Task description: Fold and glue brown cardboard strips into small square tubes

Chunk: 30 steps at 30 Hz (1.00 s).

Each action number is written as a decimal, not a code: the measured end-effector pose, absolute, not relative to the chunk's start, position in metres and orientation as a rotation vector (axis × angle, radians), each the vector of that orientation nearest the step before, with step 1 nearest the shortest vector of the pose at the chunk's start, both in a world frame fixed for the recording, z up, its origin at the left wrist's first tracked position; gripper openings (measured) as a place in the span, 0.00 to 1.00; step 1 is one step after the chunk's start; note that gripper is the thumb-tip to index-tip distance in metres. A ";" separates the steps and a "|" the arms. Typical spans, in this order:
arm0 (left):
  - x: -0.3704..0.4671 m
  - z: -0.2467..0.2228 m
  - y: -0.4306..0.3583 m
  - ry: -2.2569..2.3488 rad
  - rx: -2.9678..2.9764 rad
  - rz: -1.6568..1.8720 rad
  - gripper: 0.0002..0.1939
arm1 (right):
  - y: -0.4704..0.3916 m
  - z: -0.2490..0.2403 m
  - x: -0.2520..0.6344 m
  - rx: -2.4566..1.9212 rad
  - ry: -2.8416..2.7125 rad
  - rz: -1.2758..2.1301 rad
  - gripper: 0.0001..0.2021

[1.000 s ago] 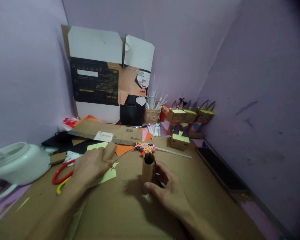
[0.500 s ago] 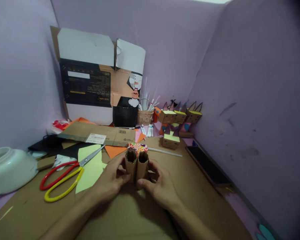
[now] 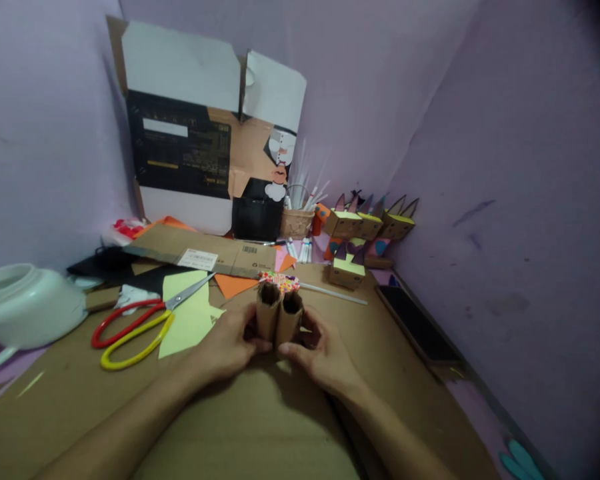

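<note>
Two rolled cardboard tubes stand upright side by side in front of me, their hollow tops facing up. My left hand (image 3: 234,341) is closed round the left cardboard tube (image 3: 268,319), thumb low on its near side. The right cardboard tube (image 3: 289,321) is gripped by my right hand (image 3: 325,350), with the thumb across its lower front. At the top the tubes lean slightly apart or just touch; I cannot tell which. Behind them lies a patterned, colourful piece (image 3: 280,281) beside a thin white stick (image 3: 333,293).
Red-and-yellow-handled scissors (image 3: 139,328) lie on pale yellow paper (image 3: 183,333) to the left. A white pot (image 3: 30,307) sits farther left. Flattened cardboard (image 3: 225,255), a basket of sticks (image 3: 299,222) and small eared boxes (image 3: 347,272) are behind. A dark phone-like slab (image 3: 415,323) lies right.
The camera view has shifted, so the scene sits slightly higher at the centre and left. Both hands still hold the tubes, which now appear tilted a little more.
</note>
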<state>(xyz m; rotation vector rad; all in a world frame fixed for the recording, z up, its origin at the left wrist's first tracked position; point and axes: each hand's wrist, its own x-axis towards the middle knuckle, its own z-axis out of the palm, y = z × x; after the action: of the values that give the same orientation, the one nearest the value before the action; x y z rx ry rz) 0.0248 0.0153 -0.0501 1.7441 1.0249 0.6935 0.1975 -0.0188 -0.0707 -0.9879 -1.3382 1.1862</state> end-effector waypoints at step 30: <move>0.030 -0.050 0.014 1.040 0.819 0.533 0.18 | -0.015 -0.067 0.204 -1.109 -0.666 1.754 0.12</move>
<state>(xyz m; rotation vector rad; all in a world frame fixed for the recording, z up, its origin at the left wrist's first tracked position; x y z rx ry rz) 0.0304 0.0138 -0.0496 0.8188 1.0395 0.5329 0.2035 -0.0147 -0.0672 -1.1086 -0.6656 1.7540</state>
